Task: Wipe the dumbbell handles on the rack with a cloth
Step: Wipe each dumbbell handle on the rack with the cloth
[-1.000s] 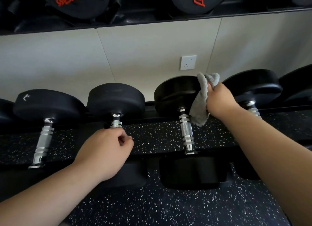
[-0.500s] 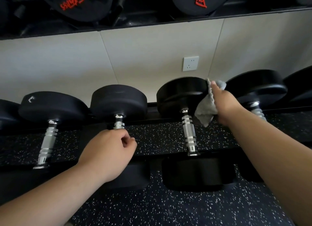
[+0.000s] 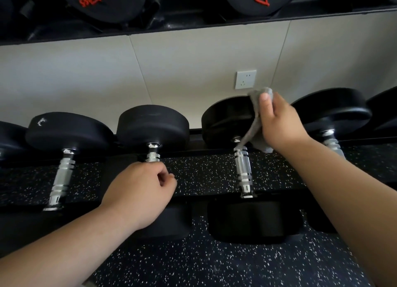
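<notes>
L hand [image 3: 139, 192] is curled round the left handle [image 3: 153, 154] & should just keep it steady. Farther back, R hand [image 3: 279, 125] pinches the cloth [image 3: 250, 134], which hangs onto the top of the next handle [image 3: 242, 170] on the rack [image 3: 204, 175]; best wrap it round & rub top to bottom.

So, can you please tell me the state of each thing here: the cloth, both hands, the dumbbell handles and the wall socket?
cloth: crumpled, hanging, lower tip at the top end of the centre handle.
right hand: raised, pinching the cloth.
left hand: fingers curled round the gripped handle.
left handle: bare, untouched.
right handle: partly hidden behind the right forearm.
wall socket: nothing plugged in.
</notes>
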Tool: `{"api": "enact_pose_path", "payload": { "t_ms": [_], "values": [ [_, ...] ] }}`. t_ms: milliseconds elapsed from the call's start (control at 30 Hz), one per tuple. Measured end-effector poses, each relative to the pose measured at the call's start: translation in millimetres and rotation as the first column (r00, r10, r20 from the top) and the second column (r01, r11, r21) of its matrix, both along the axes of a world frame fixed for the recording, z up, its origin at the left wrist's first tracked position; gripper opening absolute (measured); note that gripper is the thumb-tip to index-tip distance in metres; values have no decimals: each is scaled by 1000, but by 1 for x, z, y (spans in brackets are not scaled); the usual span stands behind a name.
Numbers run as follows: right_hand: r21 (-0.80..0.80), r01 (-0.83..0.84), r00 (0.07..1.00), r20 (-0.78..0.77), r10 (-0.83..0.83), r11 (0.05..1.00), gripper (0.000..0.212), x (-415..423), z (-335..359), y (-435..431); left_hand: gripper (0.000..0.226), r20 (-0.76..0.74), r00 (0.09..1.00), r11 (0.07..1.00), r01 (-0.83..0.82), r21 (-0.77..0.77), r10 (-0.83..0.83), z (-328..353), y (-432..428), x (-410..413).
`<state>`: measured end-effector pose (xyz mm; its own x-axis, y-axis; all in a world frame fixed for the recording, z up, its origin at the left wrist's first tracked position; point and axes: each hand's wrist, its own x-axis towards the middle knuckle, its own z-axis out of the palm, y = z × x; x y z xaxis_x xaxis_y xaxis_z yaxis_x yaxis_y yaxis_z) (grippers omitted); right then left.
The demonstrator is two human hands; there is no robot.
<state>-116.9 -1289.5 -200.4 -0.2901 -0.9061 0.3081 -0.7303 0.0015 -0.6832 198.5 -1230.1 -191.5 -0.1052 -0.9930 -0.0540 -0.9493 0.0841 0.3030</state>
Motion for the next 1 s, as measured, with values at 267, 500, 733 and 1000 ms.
{"api": "enact_pose_path", "payload": {
  "t_ms": [267,500,733,1000],
  "values": [
    [-56,-186,725,-682,98,981,46,69,15,-10,26,-51,999,1000,-5,2,5,-2,0,3],
    [82,-214,958,-178,226,973,44,150,38,-21,24,-227,972,993,31,-116,-57,-7,1,11],
    [72,-316,932,-163,323,946,51,223,27,-42,22,-329,928,951,74,-299,-176,-9,4,20],
    [113,-399,884,-216,414,910,45,191,15,-40,33,-11,935,872,326,-365,-354,16,-11,82]
  ]
}}
